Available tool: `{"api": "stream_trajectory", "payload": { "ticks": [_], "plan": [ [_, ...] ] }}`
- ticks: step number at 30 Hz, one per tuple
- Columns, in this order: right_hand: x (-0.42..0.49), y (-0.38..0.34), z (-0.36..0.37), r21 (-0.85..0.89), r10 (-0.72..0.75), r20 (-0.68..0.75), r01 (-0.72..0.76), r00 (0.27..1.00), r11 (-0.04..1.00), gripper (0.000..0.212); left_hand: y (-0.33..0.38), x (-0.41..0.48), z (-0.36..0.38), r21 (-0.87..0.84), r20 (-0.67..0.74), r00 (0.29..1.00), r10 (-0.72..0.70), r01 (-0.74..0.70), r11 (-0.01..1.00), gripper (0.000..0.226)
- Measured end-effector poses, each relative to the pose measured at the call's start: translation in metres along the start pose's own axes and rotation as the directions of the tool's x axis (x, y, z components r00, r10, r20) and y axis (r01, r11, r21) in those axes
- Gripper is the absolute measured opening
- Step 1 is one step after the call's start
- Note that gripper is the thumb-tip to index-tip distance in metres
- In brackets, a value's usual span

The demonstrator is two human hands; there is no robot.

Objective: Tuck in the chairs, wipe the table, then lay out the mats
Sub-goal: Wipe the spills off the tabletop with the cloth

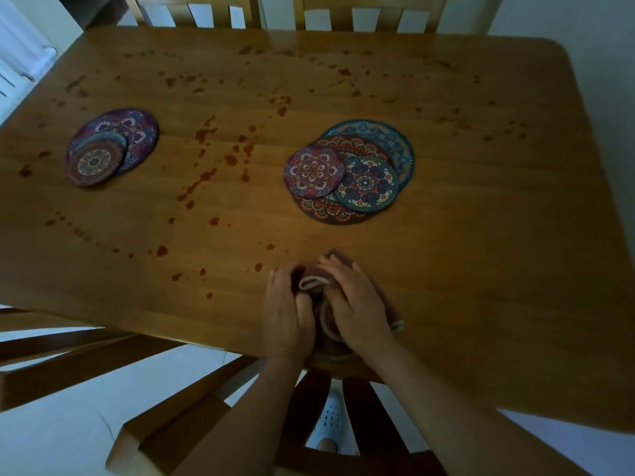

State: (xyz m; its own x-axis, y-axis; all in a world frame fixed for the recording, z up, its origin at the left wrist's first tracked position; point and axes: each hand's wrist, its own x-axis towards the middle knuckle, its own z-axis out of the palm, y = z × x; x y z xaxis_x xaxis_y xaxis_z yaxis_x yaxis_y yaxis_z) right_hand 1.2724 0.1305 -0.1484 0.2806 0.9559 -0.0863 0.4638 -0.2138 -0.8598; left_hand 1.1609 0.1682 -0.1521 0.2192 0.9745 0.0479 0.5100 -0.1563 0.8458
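Wooden table (481, 207) spotted; round mandala mats (365, 183) in two overlapping piles

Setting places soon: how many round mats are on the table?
6. Left: small mat on purple mat. Right, overlapping: teal mat, red mat, violet mat, blue mat. More may hide under hands.

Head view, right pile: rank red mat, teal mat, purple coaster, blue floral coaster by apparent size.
1. red mat and teal mat: look similar; the teal one is mostly covered, so no ranking between them.
2. purple coaster and blue floral coaster: look alike, clearly smaller.
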Motion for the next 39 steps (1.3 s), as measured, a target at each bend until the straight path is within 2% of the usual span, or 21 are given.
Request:
{"api": "stream_trajectory", "payload": {
  "ticks": [1,2,3,5,6,7,8,9,10,11,12,14,16,18,19,21,24,29,35,39],
  "plan": [
    [0.003,-0.009,-0.007,0.264,0.149,0.018,-0.148,0.989,0.953,0.032,0.006,0.001,0.0,-0.111,-0.062,0.995,-0.084,0.077,0.991,0.032],
    [0.006,-0.017,-0.014,0.533,0.289,0.079,-0.286,0.954,0.797,0.03,0.014,0.001,0.0,-0.204,-0.119,0.983,-0.139,0.113,0.972,0.033],
    [0.008,-0.022,-0.021,0.721,0.386,0.17,-0.382,0.907,0.578,0.029,0.023,0.001,0.0,-0.263,-0.166,0.976,-0.143,0.096,0.96,0.034],
    [0.009,-0.027,-0.033,0.875,0.416,0.372,-0.463,0.83,0.141,0.032,0.041,-0.002,0.002,-0.322,-0.192,0.978,-0.079,0.013,0.947,0.031],
    [0.009,-0.028,-0.039,0.882,0.402,0.414,-0.468,0.817,0.042,0.04,0.049,-0.002,0.002,-0.322,-0.169,0.985,-0.042,-0.015,0.946,0.029],
    [0.008,-0.027,-0.045,0.888,0.415,0.407,-0.458,0.814,0.028,0.044,0.055,-0.001,0.002,-0.28,-0.127,0.992,-0.01,-0.026,0.96,0.027],
    [0.01,-0.023,-0.053,0.902,0.477,0.314,-0.415,0.821,0.121,0.041,0.057,0.002,0.003,-0.197,-0.054,0.999,0.007,-0.018,0.98,0.025],
    [0.011,-0.016,-0.063,0.883,0.566,0.144,-0.364,0.812,0.296,0.037,0.055,0.006,0.005,-0.09,0.061,0.998,-0.003,0.008,0.996,0.023],
    [0.009,-0.006,-0.076,0.787,0.637,-0.085,-0.341,0.766,0.515,0.035,0.053,0.01,0.006,0.006,0.194,0.98,-0.042,0.041,0.999,0.024],
    [0.006,0.006,-0.091,0.633,0.626,-0.312,-0.335,0.715,0.698,0.035,0.049,0.013,0.008,0.088,0.293,0.954,-0.068,0.044,0.995,0.024],
    [0.002,0.021,-0.108,0.475,0.558,-0.455,-0.341,0.695,0.811,0.035,0.047,0.015,0.01,0.153,0.327,0.944,-0.041,-0.01,0.988,0.023],
    [-0.006,0.052,-0.139,0.186,0.405,-0.556,-0.366,0.725,0.912,0.038,0.043,0.018,0.018,0.212,0.321,0.939,0.125,-0.199,0.957,0.029],
    [-0.008,0.079,-0.157,-0.147,0.232,-0.528,-0.357,0.817,0.923,0.038,0.038,0.016,0.031,0.298,0.504,0.836,0.215,-0.402,0.866,0.05],
    [-0.009,0.092,-0.157,-0.426,0.198,-0.371,-0.356,0.907,0.831,0.044,0.027,0.006,0.043,0.429,0.644,0.732,0.221,-0.585,0.688,0.074],
    [-0.011,0.098,-0.151,-0.55,0.203,-0.312,-0.35,0.928,0.758,0.05,0.022,0.002,0.048,0.47,0.653,0.724,0.222,-0.618,0.63,0.079],
    [-0.014,0.105,-0.141,-0.68,0.171,-0.295,-0.332,0.94,0.654,0.057,0.018,0.0,0.058,0.496,0.625,0.743,0.239,-0.615,0.613,0.077],
    [-0.012,0.109,-0.138,-0.697,0.139,-0.323,-0.335,0.936,0.634,0.065,0.025,0.01,0.079,0.475,0.606,0.739,0.295,-0.633,0.611,0.069],
    [-0.01,0.11,-0.138,-0.72,0.125,-0.322,-0.328,0.939,0.612,0.064,0.053,0.042,0.122,0.434,0.646,0.692,0.322,-0.68,0.591,0.06],
    [-0.011,0.114,-0.138,-0.698,0.128,-0.337,-0.339,0.933,0.63,0.061,0.081,0.091,0.175,0.441,0.681,0.663,0.31,-0.71,0.549,0.063],
    [-0.01,0.116,-0.138,-0.699,0.112,-0.342,-0.332,0.933,0.633,0.06,0.1,0.126,0.208,0.421,0.699,0.649,0.299,-0.712,0.562,0.062]
  ]
}}
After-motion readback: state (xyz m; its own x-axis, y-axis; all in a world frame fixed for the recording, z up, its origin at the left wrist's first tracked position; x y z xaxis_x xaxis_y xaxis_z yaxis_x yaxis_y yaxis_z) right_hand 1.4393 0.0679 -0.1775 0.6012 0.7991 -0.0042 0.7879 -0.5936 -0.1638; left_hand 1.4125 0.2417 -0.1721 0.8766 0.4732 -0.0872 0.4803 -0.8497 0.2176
